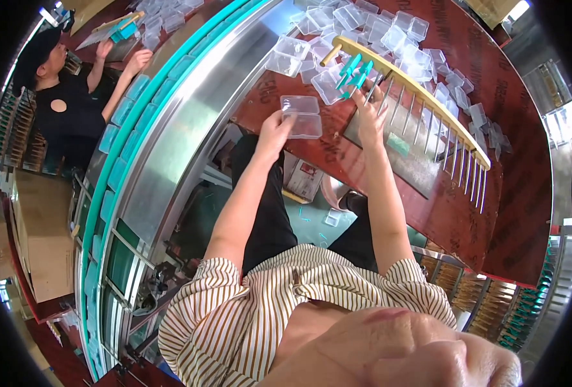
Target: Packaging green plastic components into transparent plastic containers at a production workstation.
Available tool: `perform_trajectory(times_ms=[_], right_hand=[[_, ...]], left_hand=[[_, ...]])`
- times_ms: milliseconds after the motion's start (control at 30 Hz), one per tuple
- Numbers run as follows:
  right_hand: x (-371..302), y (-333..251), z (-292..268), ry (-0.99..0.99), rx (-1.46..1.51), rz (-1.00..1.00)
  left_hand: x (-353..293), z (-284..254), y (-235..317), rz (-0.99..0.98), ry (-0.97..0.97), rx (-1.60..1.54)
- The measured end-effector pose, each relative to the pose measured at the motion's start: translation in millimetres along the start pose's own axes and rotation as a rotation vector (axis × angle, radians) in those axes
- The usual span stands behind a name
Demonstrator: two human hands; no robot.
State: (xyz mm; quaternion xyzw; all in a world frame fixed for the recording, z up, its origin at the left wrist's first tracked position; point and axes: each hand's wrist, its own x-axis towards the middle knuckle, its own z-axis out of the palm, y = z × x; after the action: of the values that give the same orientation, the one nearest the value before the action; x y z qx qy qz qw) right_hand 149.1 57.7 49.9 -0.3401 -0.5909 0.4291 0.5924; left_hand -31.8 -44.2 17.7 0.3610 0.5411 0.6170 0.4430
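The left hand (274, 134) pinches an opened clear box (306, 126) by its left side, seemingly leaving both halves unobstructed; the right hand (370, 117), half-curled, reaches teal pieces (364, 73) at the rack's (421, 92) far-left end, grip unclear.

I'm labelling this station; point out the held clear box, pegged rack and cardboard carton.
Held clear box (306, 127): head view, lower half.
Pegged rack (421, 89): head view, wooden bar.
Cardboard carton (46, 242): head view, side panel.

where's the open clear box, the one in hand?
Head view, upper middle: the open clear box is in the left hand, left of the right hand.
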Motion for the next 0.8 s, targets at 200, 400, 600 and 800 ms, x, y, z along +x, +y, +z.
perform_trajectory(times_ms=[200,400,600,800], right_hand=[[-35,-47,11,-0.115,-0.168,0.201],[-55,-45,2,-0.285,-0.159,-0.037],[-58,-36,9,-0.361,-0.368,-0.064],[1,29,-9,-0.049,-0.290,-0.054]], left_hand=[[-10,42,-2,-0.142,-0.117,-0.230],[-26,50,29,-0.461,-0.131,-0.664],[-19,49,10,-0.214,-0.171,-0.630],[-6,44,-9,-0.122,-0.166,-0.612]])
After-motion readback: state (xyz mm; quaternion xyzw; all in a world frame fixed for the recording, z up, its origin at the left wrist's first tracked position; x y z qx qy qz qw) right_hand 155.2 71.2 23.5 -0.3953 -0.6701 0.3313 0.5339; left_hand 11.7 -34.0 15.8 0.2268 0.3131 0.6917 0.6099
